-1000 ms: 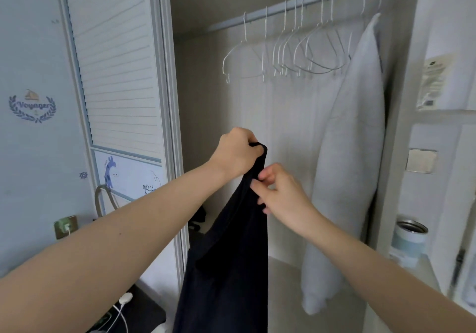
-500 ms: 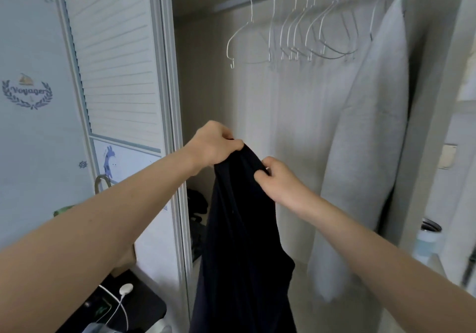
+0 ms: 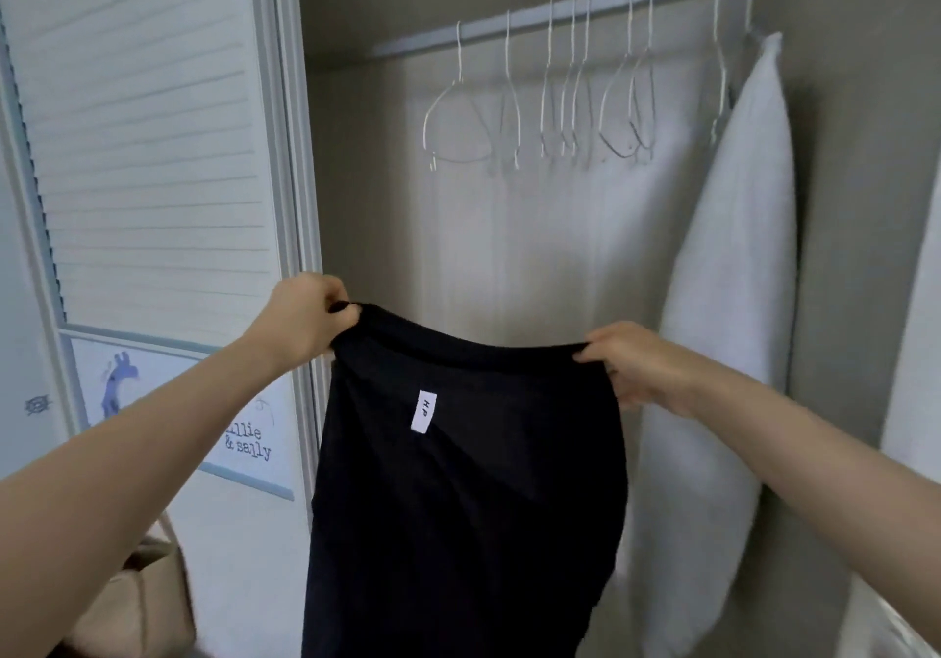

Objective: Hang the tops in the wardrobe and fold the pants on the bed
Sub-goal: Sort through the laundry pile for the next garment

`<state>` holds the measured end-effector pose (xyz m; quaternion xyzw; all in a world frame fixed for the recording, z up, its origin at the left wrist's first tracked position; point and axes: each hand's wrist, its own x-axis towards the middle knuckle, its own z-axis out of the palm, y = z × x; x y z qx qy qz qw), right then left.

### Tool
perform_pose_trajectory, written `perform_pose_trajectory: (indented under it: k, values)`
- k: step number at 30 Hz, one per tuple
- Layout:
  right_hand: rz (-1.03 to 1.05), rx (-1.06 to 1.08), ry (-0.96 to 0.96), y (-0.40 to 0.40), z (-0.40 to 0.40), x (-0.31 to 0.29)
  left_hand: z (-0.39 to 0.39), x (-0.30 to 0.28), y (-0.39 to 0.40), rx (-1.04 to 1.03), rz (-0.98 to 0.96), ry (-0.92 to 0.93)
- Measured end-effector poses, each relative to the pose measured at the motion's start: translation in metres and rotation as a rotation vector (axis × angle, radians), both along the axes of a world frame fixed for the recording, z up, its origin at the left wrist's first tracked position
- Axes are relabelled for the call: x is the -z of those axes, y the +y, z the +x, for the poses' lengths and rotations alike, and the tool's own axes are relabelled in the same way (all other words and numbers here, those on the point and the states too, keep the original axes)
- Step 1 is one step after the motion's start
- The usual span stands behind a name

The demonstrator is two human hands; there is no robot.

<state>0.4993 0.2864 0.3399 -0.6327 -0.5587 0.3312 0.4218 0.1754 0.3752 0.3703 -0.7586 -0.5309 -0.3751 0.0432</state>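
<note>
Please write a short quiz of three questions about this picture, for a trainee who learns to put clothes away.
1. True or false: the black garment already hangs on the rail.
2. Which hand grips the top edge of the garment? A) only the left hand B) only the right hand C) both hands
3. Fill in: the white label on the garment shows the letters ____.

Key
1. False. The garment is held up in front of the open wardrobe, below the empty white hangers.
2. C. Each hand grips one end of the edge, which is stretched between them.
3. H P
</note>
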Motion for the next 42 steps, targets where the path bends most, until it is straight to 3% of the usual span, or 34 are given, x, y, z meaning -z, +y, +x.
perform_pose_trajectory:
  k: [4,9,12,15,18,21,24,29,33,39,42]
  values:
    - [0.094,0.019,0.200,-0.001,-0.012,-0.032,0.004,0.019,0.031,0.105,-0.030,0.070]
    - [0.165,0.244,0.088,0.006,-0.022,-0.049,0.023,0.033,0.055,0.163,-0.126,0.284]
    - [0.267,0.153,-0.008,0.011,-0.026,-0.047,0.031,0.033,0.056,0.267,-0.306,0.355]
    - [0.313,0.012,-0.224,0.017,-0.041,-0.043,0.055,0.026,0.032,0.735,-0.660,0.034]
    - [0.413,-0.056,-0.406,0.027,-0.060,-0.043,0.093,0.017,0.008,0.956,-0.650,-0.210]
    - [0.551,0.085,-0.625,0.036,-0.063,-0.042,0.120,0.011,-0.004,0.957,-0.612,-0.379]
    - [0.588,0.226,-0.655,0.036,-0.051,-0.041,0.127,0.008,0.001,0.902,-0.577,-0.388]
    - [0.303,0.355,-0.908,0.029,-0.035,-0.025,0.136,0.005,0.013,0.802,-0.398,-0.436]
    - [-0.057,0.377,-0.816,0.021,-0.033,-0.008,0.136,0.002,0.030,0.593,-0.167,-0.533]
    - [-0.421,0.331,-0.435,0.006,-0.031,0.004,0.104,-0.005,0.064,0.396,-0.141,-0.560]
    - [-0.379,0.314,-0.159,0.002,-0.027,0.002,0.085,-0.003,0.081,0.267,-0.120,-0.427]
